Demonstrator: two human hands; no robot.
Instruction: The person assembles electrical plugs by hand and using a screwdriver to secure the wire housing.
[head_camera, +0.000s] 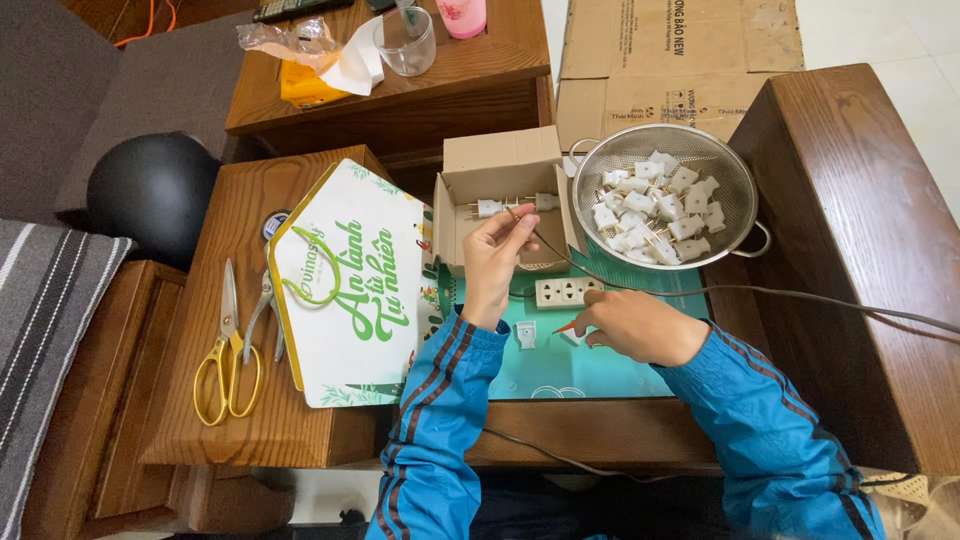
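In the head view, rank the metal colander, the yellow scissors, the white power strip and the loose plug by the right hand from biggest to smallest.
1. colander
2. scissors
3. power strip
4. plug

All lie at about the same distance from the camera, so the order looks safe.

Left hand (497, 255): reaching into a small open cardboard box (500, 165), fingers pinching a dark cable (700, 292) beside white plugs (490, 207) lying in it. Right hand (632, 325): resting on the teal tabletop (560, 365), gripping a thin orange-tipped tool (566, 326) just below a white power strip (567, 291). Metal strainer (668, 195): sitting right of the box, holding loose white plug parts (655, 210). Yellow-handled scissors (229, 355) and pliers (264, 312) (partly hidden) are lying on the wooden stand (215, 250) beside a green-and-white house-shaped sign (350, 285).
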